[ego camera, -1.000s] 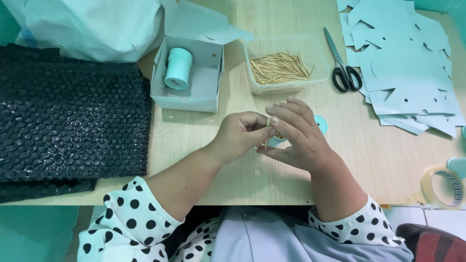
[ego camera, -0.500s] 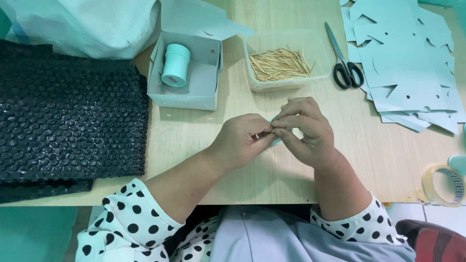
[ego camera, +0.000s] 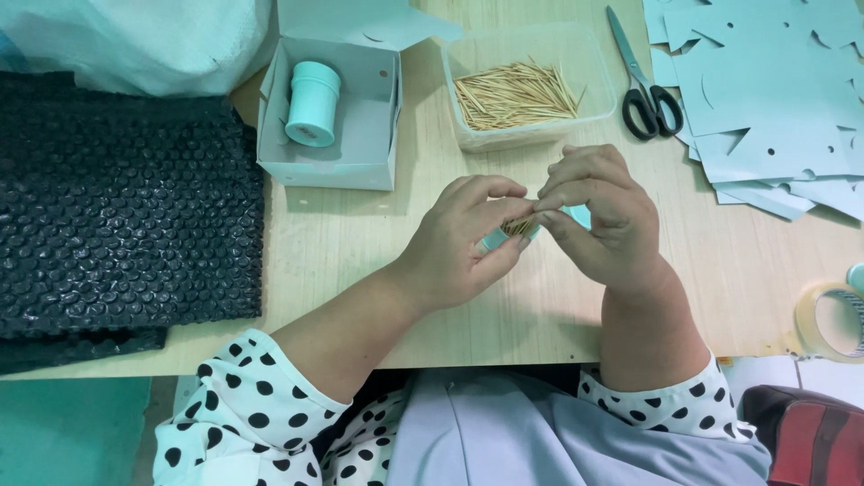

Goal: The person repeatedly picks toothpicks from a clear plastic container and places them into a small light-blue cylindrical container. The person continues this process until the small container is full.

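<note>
Above the wooden table (ego camera: 360, 243), my left hand (ego camera: 463, 238) grips a small mint-green tube (ego camera: 497, 238) with a bunch of toothpicks (ego camera: 520, 226) in its mouth. My right hand (ego camera: 598, 216) meets it from the right, fingertips pinched on the toothpick ends. Just beyond the hands stands a clear plastic tub (ego camera: 526, 85) with a pile of loose toothpicks. Much of the tube is hidden by my fingers.
An open pale cardboard box (ego camera: 328, 117) at the back holds a mint-green tube on its side. Black bubble wrap (ego camera: 117, 207) covers the left. Scissors (ego camera: 643, 85) and cut mint paper sheets (ego camera: 774, 99) lie at the right. A tape roll (ego camera: 832, 319) sits at the right edge.
Both hands have stayed together over the table while the fingers shifted on the tube and toothpicks. The view has tilted slightly, bringing the box and tub a little nearer.
</note>
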